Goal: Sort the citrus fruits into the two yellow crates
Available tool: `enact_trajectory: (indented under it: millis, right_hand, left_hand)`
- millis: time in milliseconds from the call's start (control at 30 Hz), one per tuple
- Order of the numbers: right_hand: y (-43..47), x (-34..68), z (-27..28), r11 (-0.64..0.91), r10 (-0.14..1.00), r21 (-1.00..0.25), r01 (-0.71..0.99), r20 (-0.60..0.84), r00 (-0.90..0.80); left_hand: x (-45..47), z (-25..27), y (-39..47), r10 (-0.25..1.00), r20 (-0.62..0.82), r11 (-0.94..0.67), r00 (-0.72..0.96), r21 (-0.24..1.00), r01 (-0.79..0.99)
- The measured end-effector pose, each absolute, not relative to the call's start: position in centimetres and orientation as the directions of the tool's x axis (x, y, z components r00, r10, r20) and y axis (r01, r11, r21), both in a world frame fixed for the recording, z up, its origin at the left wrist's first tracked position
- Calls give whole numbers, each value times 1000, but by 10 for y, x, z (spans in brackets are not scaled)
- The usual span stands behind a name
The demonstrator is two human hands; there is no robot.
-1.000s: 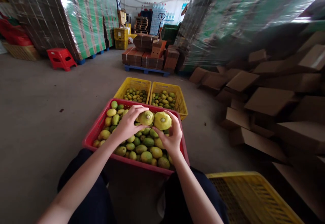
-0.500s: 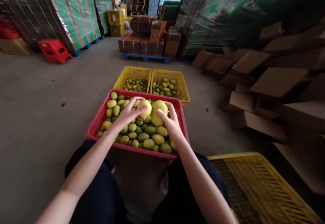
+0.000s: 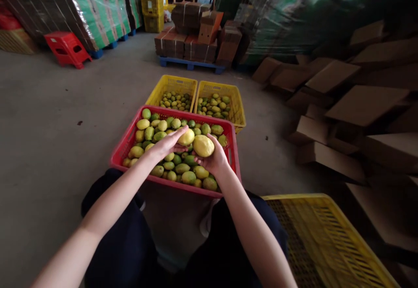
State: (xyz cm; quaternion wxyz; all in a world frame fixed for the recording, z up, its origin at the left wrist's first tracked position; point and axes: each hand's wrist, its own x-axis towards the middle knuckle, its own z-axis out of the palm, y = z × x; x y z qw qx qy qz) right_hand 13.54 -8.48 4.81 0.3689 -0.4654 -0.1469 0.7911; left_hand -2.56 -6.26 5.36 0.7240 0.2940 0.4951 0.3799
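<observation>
Over the red crate, both of my hands hold fruit close together. A yellow lemon rests in my left hand, its thumb along the top and its fingers underneath. My right hand cradles a larger, bumpy yellow lemon from below, palm turned up. Beneath them the crate is filled with green and yellow lemons, partly hidden by my hands and forearms. The two held lemons sit side by side with a narrow gap.
Two yellow crates with lemons stand just beyond the red one. Another yellow crate is by my right leg. Cardboard boxes are heaped at right. A red stool and a blue pallet of cartons stand farther off.
My right hand has rolled palm-up under its lemon, which has turned from upright to lying sideways. My left fingers have straightened around theirs. The view has tipped slightly downward.
</observation>
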Motion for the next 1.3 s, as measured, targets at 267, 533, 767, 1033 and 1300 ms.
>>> enact_trajectory:
  millis: [267,533,767,1033,1300]
  right_hand:
    - [-89,128,38,-77,985,-959,-271,-116,129]
    - [-99,131,40,532,812,-820,210,564,148]
    - [-99,132,42,425,894,-902,78,431,121]
    - [-89,118,24,-96,995,-923,-373,-104,1]
    - [-83,110,29,-241,944,-758,-606,-327,34]
  left_hand:
    - [-26,56,-67,984,28,1,176,986,-164]
    - [-33,72,-76,941,313,-297,127,946,-129]
    - [-29,63,-74,990,88,-30,106,888,-460]
    - [-10,60,-72,899,-421,373,121,592,-715]
    - [-8,58,-71,842,-533,401,85,514,-758]
